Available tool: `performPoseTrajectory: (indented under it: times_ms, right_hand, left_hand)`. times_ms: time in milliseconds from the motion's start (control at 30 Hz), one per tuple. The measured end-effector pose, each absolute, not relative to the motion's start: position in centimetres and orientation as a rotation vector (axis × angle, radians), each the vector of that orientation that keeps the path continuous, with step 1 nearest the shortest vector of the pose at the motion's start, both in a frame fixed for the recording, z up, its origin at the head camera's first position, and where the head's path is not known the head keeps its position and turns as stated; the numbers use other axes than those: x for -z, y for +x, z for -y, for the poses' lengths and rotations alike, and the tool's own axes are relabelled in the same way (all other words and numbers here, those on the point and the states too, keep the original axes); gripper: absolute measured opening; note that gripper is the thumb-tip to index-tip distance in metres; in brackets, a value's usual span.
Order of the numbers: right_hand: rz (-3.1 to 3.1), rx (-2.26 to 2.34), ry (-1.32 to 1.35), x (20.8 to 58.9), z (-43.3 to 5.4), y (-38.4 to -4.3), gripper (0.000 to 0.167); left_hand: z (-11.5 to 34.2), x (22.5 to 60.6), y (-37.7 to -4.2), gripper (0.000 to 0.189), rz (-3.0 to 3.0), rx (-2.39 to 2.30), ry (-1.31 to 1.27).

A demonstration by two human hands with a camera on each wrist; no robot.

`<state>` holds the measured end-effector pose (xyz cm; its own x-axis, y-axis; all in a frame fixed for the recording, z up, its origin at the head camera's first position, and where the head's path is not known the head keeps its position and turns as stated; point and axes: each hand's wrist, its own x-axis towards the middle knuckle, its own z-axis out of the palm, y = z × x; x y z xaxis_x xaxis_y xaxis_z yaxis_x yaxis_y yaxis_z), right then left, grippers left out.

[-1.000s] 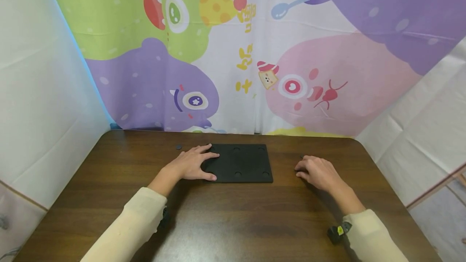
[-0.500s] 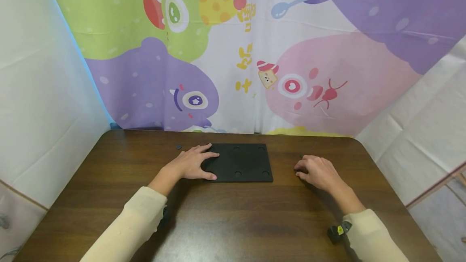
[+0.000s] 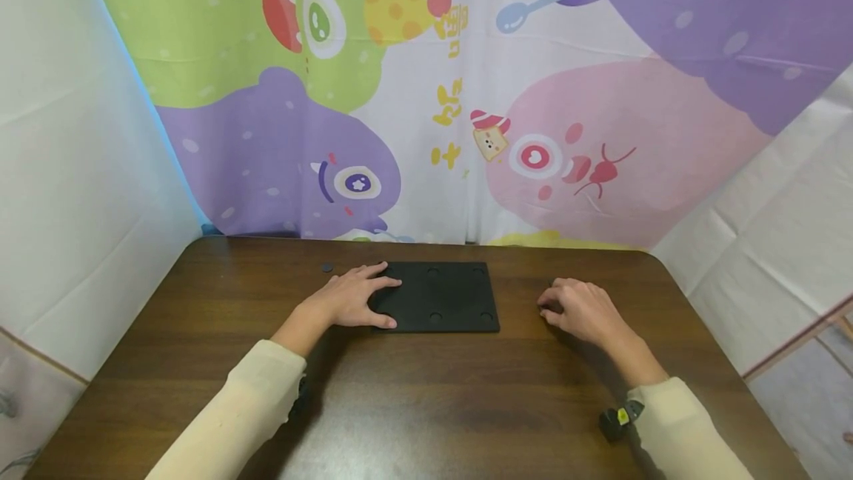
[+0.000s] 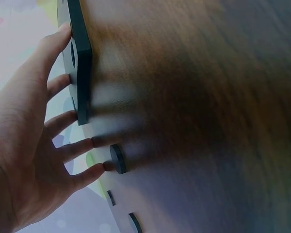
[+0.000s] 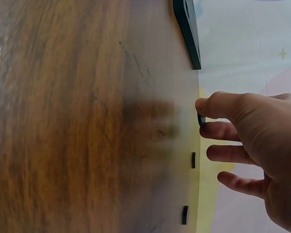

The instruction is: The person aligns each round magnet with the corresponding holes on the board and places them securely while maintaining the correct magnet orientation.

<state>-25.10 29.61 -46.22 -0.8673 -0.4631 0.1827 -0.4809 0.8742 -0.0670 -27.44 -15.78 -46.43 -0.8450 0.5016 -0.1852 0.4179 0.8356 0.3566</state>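
A flat black rectangular board (image 3: 445, 293) with shallow round recesses lies on the table. My left hand (image 3: 349, 299) rests on its left end, fingers spread, thumb at the near edge. In the left wrist view, the index and middle fingertips meet the board (image 4: 80, 73), while the other two reach past its corner towards a small black disc (image 4: 118, 159). To the right of the board, my right hand (image 3: 581, 310) pinches another small black disc (image 5: 201, 119) between thumb and index finger, its remaining fingers loosely bent. The head view mostly hides this disc behind the fingers.
Two further discs show beyond the left hand, a thin disc (image 4: 110, 198) and a nearer disc (image 4: 135, 223). Below the right fingers lie an upper disc (image 5: 193, 160) and a lower disc (image 5: 185, 215). A printed cloth (image 3: 426, 95) hangs behind the brown table (image 3: 426, 398).
My right hand has risen slightly, its thumb and index finger shifting a little upward in the head view. The left hand and the board keep their places.
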Motion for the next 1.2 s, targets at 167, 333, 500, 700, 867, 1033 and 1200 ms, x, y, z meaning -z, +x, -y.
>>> performPoseTrajectory:
  times_ms: [167,333,500,700,867,1033,1200]
  right_hand:
    - [2.899,-0.175,0.729,46.1,-29.4,-25.1,0.013]
    - [2.896,-0.183,0.746,46.1,-29.0,-25.2,0.013]
    - [2.912,-0.185,0.735,46.1,-28.7,-25.2,0.013]
    - [2.898,-0.183,0.752,45.8,-28.3,-25.3,0.012]
    - [2.895,-0.180,0.763,45.7,-27.9,-25.4,0.011]
    - [2.905,-0.171,0.772,45.9,-27.6,-25.5,0.012]
    - [2.897,-0.171,0.780,46.0,-27.0,-25.6,0.012]
  left_hand:
    - [15.7,46.3,-27.4,0.086,-2.745,-0.444,0.705]
    - [15.7,46.3,-27.4,0.086,-2.747,-0.442,0.702]
    - [15.7,46.4,-27.4,0.087,-2.743,-0.439,0.704]
    - [16.6,48.5,-28.7,0.095,-2.763,-0.478,0.758]
    - [16.6,48.9,-29.1,0.096,-2.748,-0.502,0.727]
    - [16.3,47.6,-28.3,0.093,-2.741,-0.500,0.730]
    - [15.7,46.3,-27.4,0.087,-2.745,-0.451,0.714]
